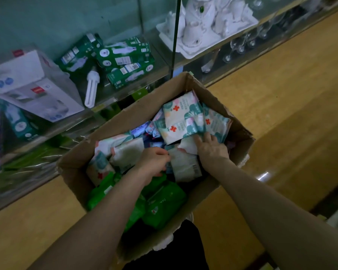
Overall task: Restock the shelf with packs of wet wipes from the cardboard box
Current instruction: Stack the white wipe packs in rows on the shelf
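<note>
I made out only a red cross printed on each of the wet wipes packs in the cardboard box. Barcode labels on the green boxes and red tags on the white boxes were too blurred to read.

Both forearms reach forward and down, left hand with fingers curled, right hand flat, fingers spread.

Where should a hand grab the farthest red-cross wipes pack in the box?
Pinch the red-cross pack by its left edge, from above. It lies face up atop the pile and that edge looks exposed; a neighbouring pack crowds its right, and the cardboard box wall its far end.
</note>
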Action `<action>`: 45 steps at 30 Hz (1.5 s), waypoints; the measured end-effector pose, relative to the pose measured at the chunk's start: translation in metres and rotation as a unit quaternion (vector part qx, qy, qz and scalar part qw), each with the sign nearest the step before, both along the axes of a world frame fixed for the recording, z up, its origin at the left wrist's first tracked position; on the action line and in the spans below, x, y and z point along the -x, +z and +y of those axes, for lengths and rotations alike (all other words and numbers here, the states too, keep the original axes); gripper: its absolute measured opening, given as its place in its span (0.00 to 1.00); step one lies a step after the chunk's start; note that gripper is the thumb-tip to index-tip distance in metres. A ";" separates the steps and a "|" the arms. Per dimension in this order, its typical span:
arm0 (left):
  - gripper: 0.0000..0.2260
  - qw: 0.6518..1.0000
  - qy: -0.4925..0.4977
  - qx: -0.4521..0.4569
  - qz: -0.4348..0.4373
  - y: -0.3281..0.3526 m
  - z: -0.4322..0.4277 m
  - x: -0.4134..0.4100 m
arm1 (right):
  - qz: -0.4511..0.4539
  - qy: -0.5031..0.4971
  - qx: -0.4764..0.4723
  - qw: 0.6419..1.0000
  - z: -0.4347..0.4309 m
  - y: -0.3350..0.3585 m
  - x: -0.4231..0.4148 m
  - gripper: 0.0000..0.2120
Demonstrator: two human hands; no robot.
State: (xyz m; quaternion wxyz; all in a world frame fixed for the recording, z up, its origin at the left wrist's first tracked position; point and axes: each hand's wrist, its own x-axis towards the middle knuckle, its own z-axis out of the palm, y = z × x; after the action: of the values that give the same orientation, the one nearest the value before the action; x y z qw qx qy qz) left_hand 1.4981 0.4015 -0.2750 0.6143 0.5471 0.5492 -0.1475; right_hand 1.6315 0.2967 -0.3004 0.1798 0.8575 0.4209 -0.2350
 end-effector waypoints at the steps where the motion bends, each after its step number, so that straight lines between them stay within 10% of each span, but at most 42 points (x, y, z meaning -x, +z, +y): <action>1: 0.03 1.000 0.007 0.002 -0.001 -0.001 0.000 0.000 | 0.001 -0.001 -0.006 1.000 0.001 0.000 -0.002 0.25; 6: 0.04 0.997 0.068 0.029 -0.019 0.001 0.001 -0.003 | 0.046 -0.055 -0.120 0.990 0.015 0.032 -0.018 0.16; 10: 0.23 0.991 0.099 0.014 -0.086 0.003 0.003 -0.006 | 0.223 -0.205 -0.226 0.926 0.024 0.063 -0.023 0.10; 14: 0.15 0.987 0.106 0.055 -0.104 0.007 0.007 -0.002 | 0.382 -0.288 -0.209 0.853 0.035 0.067 -0.006 0.09; 21: 0.11 0.989 0.111 0.047 -0.087 0.008 0.024 0.007 | 0.292 -0.321 -0.265 0.861 0.033 0.025 -0.003 0.19; 27: 0.18 0.987 0.150 -0.048 -0.029 -0.004 0.035 0.028 | 0.206 -0.176 -0.011 0.963 0.013 -0.001 0.012 0.17; 32: 0.10 0.979 0.199 -0.029 -0.043 -0.009 0.022 0.029 | 0.227 -0.211 -0.010 0.951 0.011 -0.017 0.043 0.25; 45: 0.13 0.970 0.191 -0.043 -0.143 0.089 -0.023 -0.019 | 0.266 -0.466 -0.402 0.742 -0.043 0.116 0.010 0.08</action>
State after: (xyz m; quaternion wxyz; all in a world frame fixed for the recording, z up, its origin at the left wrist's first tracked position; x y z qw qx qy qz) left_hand 1.5171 0.3788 -0.1862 0.6790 0.4733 0.5560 0.0760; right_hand 1.6214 0.2539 -0.1848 -0.4331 0.8421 0.0545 -0.3167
